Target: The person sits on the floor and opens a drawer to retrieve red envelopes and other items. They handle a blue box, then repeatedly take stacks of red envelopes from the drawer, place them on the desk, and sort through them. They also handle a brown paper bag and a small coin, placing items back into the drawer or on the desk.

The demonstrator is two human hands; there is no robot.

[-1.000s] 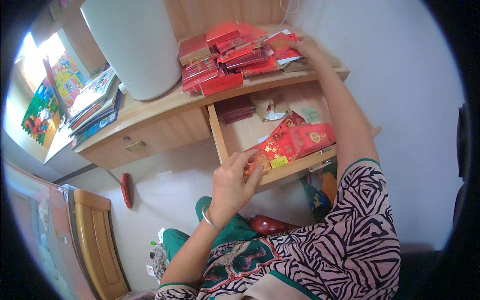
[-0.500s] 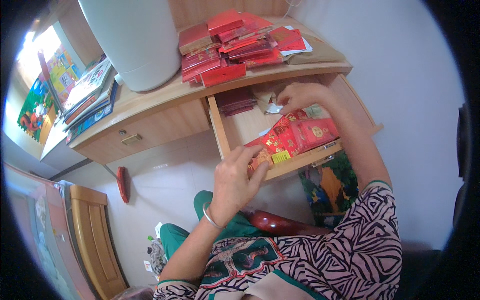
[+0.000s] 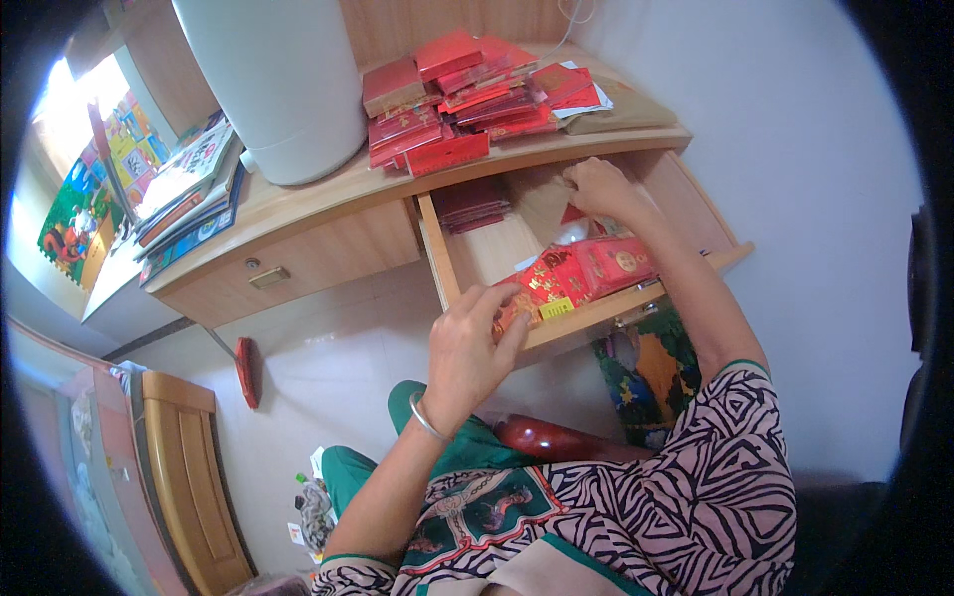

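Several red packets with gold print (image 3: 581,273) lie along the front of the pulled-out drawer (image 3: 433,243). My left hand (image 3: 469,343) is at the drawer's front left corner, thumb and fingers apart, beside an orange-red packet (image 3: 517,310). My right hand (image 3: 606,191) reaches into the back of the drawer. Its fingers are closed at the edge of a flat brown paper-like piece (image 3: 539,199); the fingertips are partly hidden. Just below that hand are a small red piece and a shiny whitish scrap (image 3: 571,232). Dark red packets (image 3: 473,206) lie at the drawer's back left.
A heap of red packets (image 3: 452,104) sits on the desk above the drawer, with a folded olive-brown piece (image 3: 621,107) to its right. A tall white cylindrical appliance (image 3: 278,89) and stacked books (image 3: 194,189) stand to the left. A white wall (image 3: 795,199) borders the right.
My right hand has moved farther back in the drawer and its fingers have closed. More of the brown piece shows now. My left hand stays at the drawer corner.
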